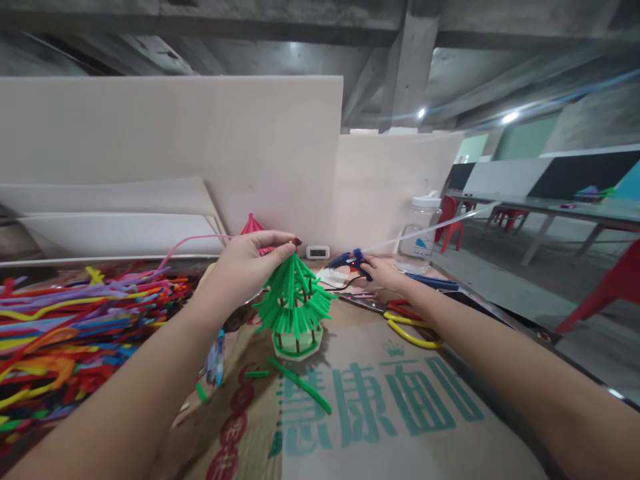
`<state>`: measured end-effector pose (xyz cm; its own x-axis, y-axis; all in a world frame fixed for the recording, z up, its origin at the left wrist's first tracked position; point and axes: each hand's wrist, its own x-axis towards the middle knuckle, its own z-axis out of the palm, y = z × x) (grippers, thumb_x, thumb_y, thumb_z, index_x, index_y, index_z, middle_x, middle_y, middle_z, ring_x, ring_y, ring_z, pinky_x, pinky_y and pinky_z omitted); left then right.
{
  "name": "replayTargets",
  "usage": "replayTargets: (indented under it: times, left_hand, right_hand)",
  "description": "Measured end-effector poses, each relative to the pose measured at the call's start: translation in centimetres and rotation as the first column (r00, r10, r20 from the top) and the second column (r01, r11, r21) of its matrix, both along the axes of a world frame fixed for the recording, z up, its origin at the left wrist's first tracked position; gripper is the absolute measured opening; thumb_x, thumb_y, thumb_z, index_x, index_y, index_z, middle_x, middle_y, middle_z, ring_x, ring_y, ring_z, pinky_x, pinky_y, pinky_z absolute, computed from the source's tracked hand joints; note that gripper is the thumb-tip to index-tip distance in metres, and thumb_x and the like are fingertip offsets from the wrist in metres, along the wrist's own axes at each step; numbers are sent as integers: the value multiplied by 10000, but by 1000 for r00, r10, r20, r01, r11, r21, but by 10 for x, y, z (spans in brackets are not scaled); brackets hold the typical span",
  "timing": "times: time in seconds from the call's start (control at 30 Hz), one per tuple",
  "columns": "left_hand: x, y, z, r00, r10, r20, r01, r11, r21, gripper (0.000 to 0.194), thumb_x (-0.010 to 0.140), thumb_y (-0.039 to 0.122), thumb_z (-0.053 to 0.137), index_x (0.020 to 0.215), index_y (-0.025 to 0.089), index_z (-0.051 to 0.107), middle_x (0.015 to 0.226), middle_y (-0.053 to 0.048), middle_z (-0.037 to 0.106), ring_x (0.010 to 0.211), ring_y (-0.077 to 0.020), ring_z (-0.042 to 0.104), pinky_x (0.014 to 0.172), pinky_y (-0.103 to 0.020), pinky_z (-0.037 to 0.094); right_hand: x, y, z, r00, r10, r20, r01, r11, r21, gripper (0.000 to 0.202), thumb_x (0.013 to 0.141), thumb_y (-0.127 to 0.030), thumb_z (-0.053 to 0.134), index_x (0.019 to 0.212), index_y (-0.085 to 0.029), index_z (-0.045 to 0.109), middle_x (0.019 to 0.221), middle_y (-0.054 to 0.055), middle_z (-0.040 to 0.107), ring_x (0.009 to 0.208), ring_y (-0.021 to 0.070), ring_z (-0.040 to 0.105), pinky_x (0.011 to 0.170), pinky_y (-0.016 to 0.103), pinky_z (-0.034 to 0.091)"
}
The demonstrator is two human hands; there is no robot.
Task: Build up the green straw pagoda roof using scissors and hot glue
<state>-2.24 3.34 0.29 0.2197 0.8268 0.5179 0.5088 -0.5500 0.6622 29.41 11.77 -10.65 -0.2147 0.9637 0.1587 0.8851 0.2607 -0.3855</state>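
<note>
Pinched at the peak of the green pipe-cleaner pagoda (294, 303), the left hand (245, 267) has its grip closed on the roof tip, steadying the model where it stands on the cardboard sheet (380, 407) covering the table. Farther back, the right hand (383, 272) is wrapped around the blue glue gun (350, 261), beside the scissors and yellow-handled pliers (407, 327). To my eye, good work here means keeping the pinch light so the tiers don't crush, and bringing the nozzle in slowly.
</note>
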Motion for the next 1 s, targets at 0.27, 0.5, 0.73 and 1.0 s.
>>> replayTargets:
  times: [0.27, 0.5, 0.73, 1.0]
  left_hand:
    - [2, -1, -1, 999, -40, -4, 40, 999, 18, 415, 822, 553, 657, 1037, 212, 756, 1028, -79, 763, 878, -232, 695, 683, -286, 541]
    - [4, -2, -2, 999, -52, 13, 52, 998, 23, 409, 849, 522, 646, 1120, 227, 727, 1108, -78, 747, 959, -220, 688, 802, -293, 547]
    - [5, -2, -3, 999, -44, -28, 45, 999, 31, 377, 853, 538, 632, 991, 208, 751, 962, -55, 758, 868, -209, 680, 759, -288, 521]
    - [11, -11, -1, 997, -53, 53, 50, 997, 59, 345, 861, 499, 633, 952, 182, 734, 885, -35, 735, 753, -168, 636, 647, -252, 475]
  right_hand:
    - [-2, 12, -12, 992, -109, -68, 107, 994, -35, 346, 957, -355, 589, 1253, -175, 587, 1256, 94, 608, 1050, 218, 631, 879, 437, 552]
    - [-5, 3, -13, 991, -101, -88, 100, 995, -17, 364, 909, -368, 637, 1213, -170, 609, 979, 97, 719, 842, 201, 671, 751, 285, 501]
    - [1, 3, -12, 991, -126, -39, 124, 992, -28, 404, 908, -390, 603, 1224, -138, 617, 937, 124, 736, 761, 206, 664, 683, 277, 449]
    - [10, -45, 8, 987, -100, 127, 99, 995, 10, 441, 846, -294, 602, 1249, -118, 635, 1126, 188, 708, 925, 258, 656, 727, 285, 423]
